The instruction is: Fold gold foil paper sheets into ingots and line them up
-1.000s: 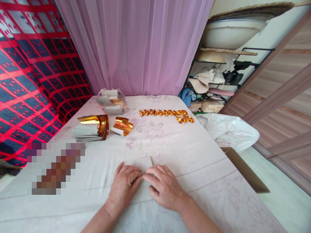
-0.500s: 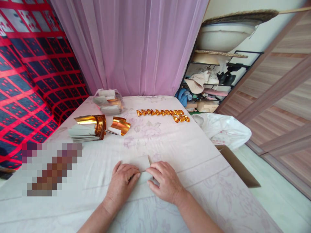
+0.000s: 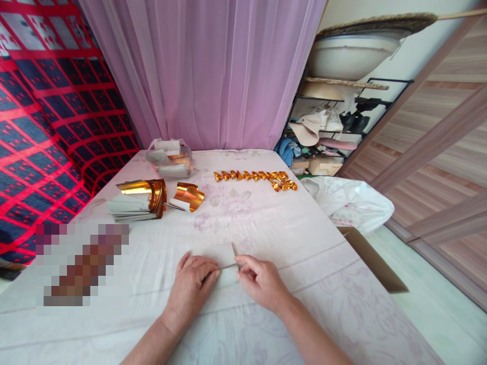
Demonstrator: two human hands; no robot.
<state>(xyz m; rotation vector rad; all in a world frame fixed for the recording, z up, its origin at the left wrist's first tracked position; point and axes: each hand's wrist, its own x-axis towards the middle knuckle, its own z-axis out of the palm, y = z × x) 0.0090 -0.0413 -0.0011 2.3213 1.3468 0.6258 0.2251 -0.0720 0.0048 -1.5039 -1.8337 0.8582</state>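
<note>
On the cloth in front of me lies a whitish sheet of folded paper (image 3: 223, 253), its plain side up and a crease across its middle. My left hand (image 3: 195, 285) rests on its left part, fingers curled and thumb pressing it down. At the right edge, my right hand (image 3: 263, 282) pinches the paper between thumb and forefinger. Farther off to the left stand a stack of gold-foil papers (image 3: 137, 203) and a smaller curled pile of foil sheets (image 3: 189, 196). Small folded gold pieces (image 3: 253, 176) form a row at the far right of the table.
A clear bag of papers (image 3: 171, 157) sits at the back left of the cloth-covered table (image 3: 152, 274). A blurred patch (image 3: 85, 263) hides something on the left. Beside the right edge are a white plastic bag (image 3: 350, 203), a cardboard box (image 3: 373, 258) and a loaded rack (image 3: 342, 106).
My right hand has shifted slightly right along the paper's edge, and its fingers have drawn together into a pinch. My left hand stays in place on the paper.
</note>
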